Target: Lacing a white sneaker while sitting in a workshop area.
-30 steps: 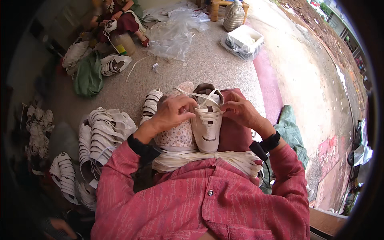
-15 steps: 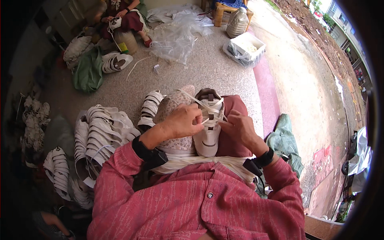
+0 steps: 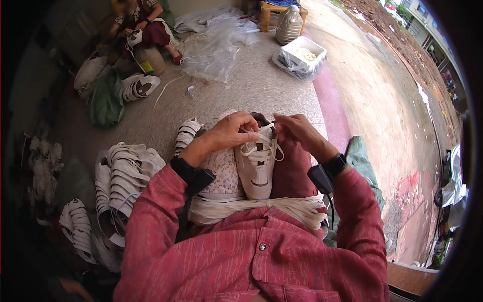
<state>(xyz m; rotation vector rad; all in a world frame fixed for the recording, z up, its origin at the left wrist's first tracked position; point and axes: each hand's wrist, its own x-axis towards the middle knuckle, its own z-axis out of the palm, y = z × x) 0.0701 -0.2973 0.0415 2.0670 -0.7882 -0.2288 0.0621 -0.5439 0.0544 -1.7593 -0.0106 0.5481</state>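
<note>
A beige and white sneaker (image 3: pixel 255 176) with brown patches is upright between my thighs, toe toward me. A white shoelace (image 3: pixel 277 147) runs through its upper part, and loose loops hang at both sides. Near the shoe's opening, my left hand (image 3: pixel 232 130) is closed, thumb and fingers pinching the lace from the left. My right hand (image 3: pixel 302 132) pinches lace at the opening's right edge, its fingertips partly hidden. Across my lap lies a thick bundle of white laces (image 3: pixel 297 214).
Stacked white shoe uppers (image 3: pixel 126 166) stand at my left, with another stack (image 3: pixel 187 135) beyond my knee. Farther off are a seated person (image 3: pixel 143 27) handling a shoe, clear plastic sheeting (image 3: pixel 211 55) and a white box (image 3: pixel 305 54). Green sacking (image 3: pixel 359 161) lies at right.
Both hands have moved from the middle of the lacing, away from me, to the shoe's opening. A lace loop now hangs on the shoe's right side. The view has shifted slightly.
</note>
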